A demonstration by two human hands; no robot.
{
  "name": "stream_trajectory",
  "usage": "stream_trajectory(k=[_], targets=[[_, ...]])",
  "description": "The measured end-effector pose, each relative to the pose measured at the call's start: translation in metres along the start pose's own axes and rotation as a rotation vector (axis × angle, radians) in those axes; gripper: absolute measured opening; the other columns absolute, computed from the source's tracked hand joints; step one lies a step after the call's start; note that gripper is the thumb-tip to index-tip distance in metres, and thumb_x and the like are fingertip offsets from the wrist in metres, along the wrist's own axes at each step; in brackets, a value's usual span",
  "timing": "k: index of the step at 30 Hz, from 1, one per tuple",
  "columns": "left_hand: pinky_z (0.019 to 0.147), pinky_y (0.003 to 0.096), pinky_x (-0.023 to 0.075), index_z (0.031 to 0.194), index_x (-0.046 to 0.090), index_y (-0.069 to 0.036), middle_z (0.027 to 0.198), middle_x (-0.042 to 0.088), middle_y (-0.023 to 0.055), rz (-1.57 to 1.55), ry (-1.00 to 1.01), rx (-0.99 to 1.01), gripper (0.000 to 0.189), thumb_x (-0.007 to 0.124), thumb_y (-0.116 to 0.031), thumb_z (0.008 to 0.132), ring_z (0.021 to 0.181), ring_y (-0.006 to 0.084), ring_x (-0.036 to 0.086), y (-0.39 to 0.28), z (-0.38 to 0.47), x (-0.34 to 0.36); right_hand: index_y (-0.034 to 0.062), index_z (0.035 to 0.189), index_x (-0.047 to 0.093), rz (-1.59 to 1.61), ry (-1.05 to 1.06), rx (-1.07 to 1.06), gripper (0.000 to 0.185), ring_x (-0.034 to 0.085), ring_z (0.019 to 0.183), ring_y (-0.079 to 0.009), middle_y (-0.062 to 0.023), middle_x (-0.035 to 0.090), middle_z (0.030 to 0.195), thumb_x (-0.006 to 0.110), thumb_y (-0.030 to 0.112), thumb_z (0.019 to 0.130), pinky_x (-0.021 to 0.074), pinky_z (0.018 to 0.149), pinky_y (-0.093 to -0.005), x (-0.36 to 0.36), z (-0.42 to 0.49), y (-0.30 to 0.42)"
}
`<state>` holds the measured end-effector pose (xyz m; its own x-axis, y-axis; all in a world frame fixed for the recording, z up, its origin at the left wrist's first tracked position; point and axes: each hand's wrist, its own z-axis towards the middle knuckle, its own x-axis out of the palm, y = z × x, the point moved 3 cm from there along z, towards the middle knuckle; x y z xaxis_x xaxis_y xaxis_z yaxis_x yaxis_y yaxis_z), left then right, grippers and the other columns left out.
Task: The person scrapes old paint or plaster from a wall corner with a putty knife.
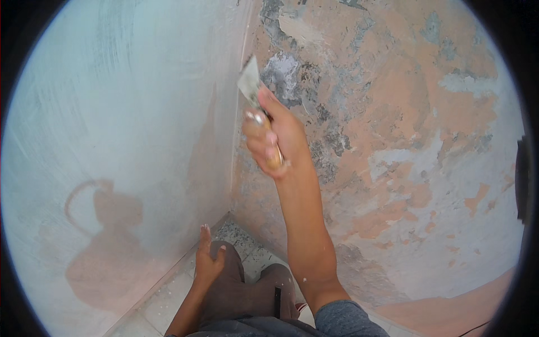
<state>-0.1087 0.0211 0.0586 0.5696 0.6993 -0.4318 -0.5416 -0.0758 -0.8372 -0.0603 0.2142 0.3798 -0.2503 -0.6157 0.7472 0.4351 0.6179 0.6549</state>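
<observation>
My right hand (pixel 273 135) grips the wooden handle of a putty knife (pixel 250 80), its metal blade pointing up beside the wall corner. The hand is a little blurred. To its right spreads a wall with peeling paint (pixel 379 126), showing orange, grey and white patches. A smooth, pale bluish wall (pixel 147 105) stands on the left. Low down, my left hand (pixel 208 255) is held near the pale wall and above my leg, fingers apart and with nothing in it.
Paint flakes (pixel 240 236) lie on the tiled floor (pixel 162 305) in the corner by my knees. A dark object (pixel 523 181) is at the far right edge. A thin dark cable (pixel 476 328) shows at lower right. My shadow falls on the left wall.
</observation>
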Motion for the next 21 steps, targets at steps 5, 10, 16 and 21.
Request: stream_trajectory(k=[5,10,16,21], targets=[[0.113,0.0413,0.0291,0.150,0.028,0.001,0.154,0.016,0.0341,0.048,-0.023,0.104,0.074,0.063,-0.010,0.085,0.143,0.0449,0.025,-0.018,-0.004,0.004,0.0091,0.092,0.053,-0.109,-0.082,-0.288,0.028,0.037,0.033,-0.0074,0.0015,0.041,0.051,0.044,0.033,0.103,0.0270,0.023,-0.0221,-0.053,-0.037,0.041],[0.111,0.0411,0.0326,0.151,0.027,-0.001,0.155,0.011,0.0349,0.023,-0.023,0.056,0.075,0.062,-0.009,0.085,0.142,0.0455,0.026,-0.002,-0.011,-0.009,0.0091,0.111,0.051,-0.206,-0.161,-0.032,0.024,0.034,0.035,-0.0084,-0.0033,0.050,0.066,0.040,0.031,0.105,0.0271,0.023,-0.0211,-0.060,-0.065,-0.007],[0.112,0.0413,0.0321,0.152,0.026,-0.002,0.156,0.010,0.0334,0.046,0.008,-0.055,0.075,0.061,-0.007,0.086,0.142,0.0457,0.027,0.023,-0.035,-0.008,0.0100,0.122,0.049,0.136,-0.182,-0.141,0.023,0.034,0.036,-0.0070,-0.0027,0.046,0.065,0.044,0.023,0.104,0.0277,0.025,-0.0207,-0.142,-0.123,-0.020],[0.112,0.0418,0.0316,0.152,0.026,-0.003,0.156,0.011,0.0326,0.054,0.008,-0.107,0.074,0.060,-0.006,0.086,0.142,0.0457,0.025,0.049,-0.054,0.002,0.0069,0.103,0.050,0.249,-0.190,-0.155,0.025,0.033,0.033,-0.0089,-0.0031,0.042,0.059,0.042,0.030,0.104,0.0253,0.023,-0.0214,-0.132,-0.118,0.001]])
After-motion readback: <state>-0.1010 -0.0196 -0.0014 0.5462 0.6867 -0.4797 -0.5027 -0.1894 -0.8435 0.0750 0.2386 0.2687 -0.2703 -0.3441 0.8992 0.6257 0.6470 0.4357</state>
